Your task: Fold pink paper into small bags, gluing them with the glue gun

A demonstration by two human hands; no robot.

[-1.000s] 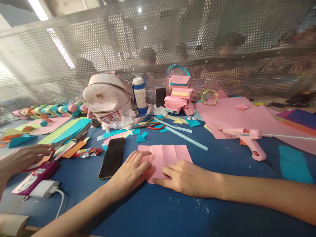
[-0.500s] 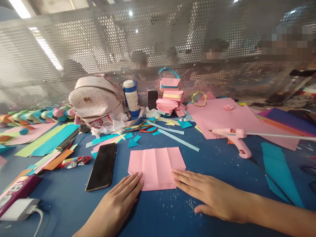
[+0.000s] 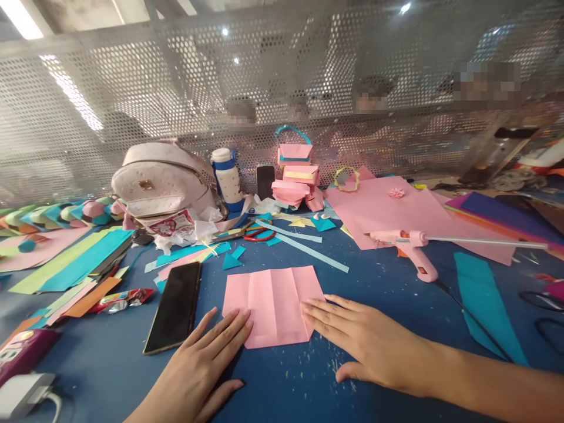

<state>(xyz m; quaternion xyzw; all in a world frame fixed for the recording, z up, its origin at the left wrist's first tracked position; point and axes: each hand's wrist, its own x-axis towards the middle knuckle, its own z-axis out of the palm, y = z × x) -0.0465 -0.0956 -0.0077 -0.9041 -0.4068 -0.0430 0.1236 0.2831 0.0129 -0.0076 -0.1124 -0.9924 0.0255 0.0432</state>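
Observation:
A creased sheet of pink paper (image 3: 274, 294) lies flat on the blue table (image 3: 282, 390), with vertical fold lines across it. The fingertips of my left hand (image 3: 207, 355) press on its lower left corner, thumb spread away to the side. At the lower right corner rest the outstretched fingers of my right hand (image 3: 361, 335). Both hands are open and flat, and the corners beneath them are partly hidden. Just left of the paper is a black phone (image 3: 174, 308).
A pink glue gun (image 3: 412, 244) lies at right, its cord trailing past a blue paper strip (image 3: 487, 305). Scissors (image 3: 259, 235) and paper scraps sit behind. Farther back stand a backpack (image 3: 163, 176), a bottle (image 3: 228, 179) and small pink paper boxes (image 3: 295, 182) before a perforated metal screen (image 3: 185, 82).
My left hand's fingers and thumb have spread wider on the paper. The right hand's index finger has lifted apart from the others. The whole view has shifted slightly.

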